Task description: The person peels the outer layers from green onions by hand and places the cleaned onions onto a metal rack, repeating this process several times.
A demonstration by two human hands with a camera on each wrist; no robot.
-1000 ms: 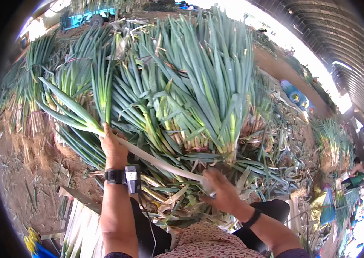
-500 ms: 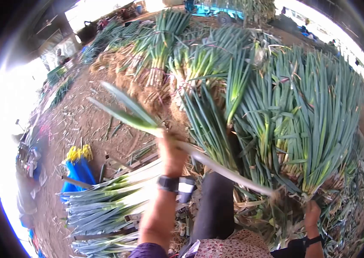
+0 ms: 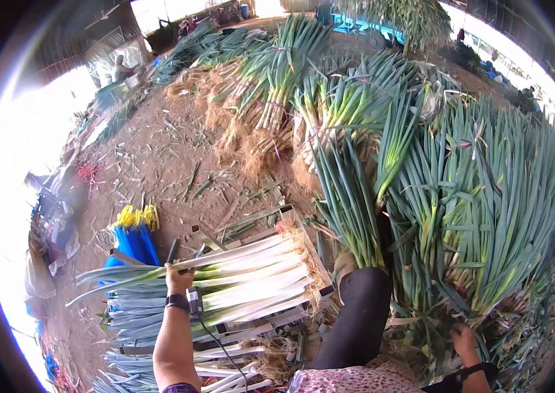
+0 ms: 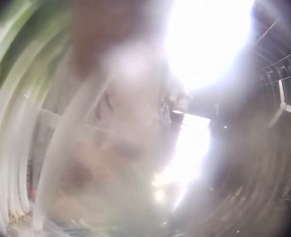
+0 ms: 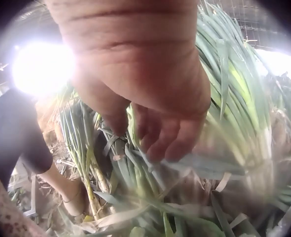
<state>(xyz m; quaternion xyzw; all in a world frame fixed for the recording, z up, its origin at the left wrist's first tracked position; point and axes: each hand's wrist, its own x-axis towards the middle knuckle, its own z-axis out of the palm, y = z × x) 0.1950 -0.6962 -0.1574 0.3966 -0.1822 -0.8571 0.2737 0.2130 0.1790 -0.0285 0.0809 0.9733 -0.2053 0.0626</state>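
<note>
Over the near-left rack, my left hand [image 3: 179, 280] grips a leek [image 3: 225, 257] where its green leaves meet the white stalk. The leek lies along the top of a row of white-stalked leeks [image 3: 264, 285], leaves to the left, roots to the right. A pale stalk [image 4: 66, 133] shows blurred in the left wrist view. My right hand [image 3: 464, 344] hangs low at the front of the uncleaned leek pile [image 3: 494, 216]. In the right wrist view, my right hand [image 5: 140, 79] has loosely bent fingers, thumb apart, over green leaves [image 5: 130, 173]; no firm hold shows.
The rack's dark frame [image 3: 325, 288] ends beside my bent leg [image 3: 359, 314]. Blue bags with yellow tops [image 3: 136, 229] stand beyond the rack at the left. Tied leek bundles [image 3: 277, 98] lie farther back, and leaf scraps litter the dirt floor [image 3: 179, 157].
The view has turned left. My left hand has carried the leek from the pile to the rack and lowered it. My right hand has let go of the stalk's lower end and moved away.
</note>
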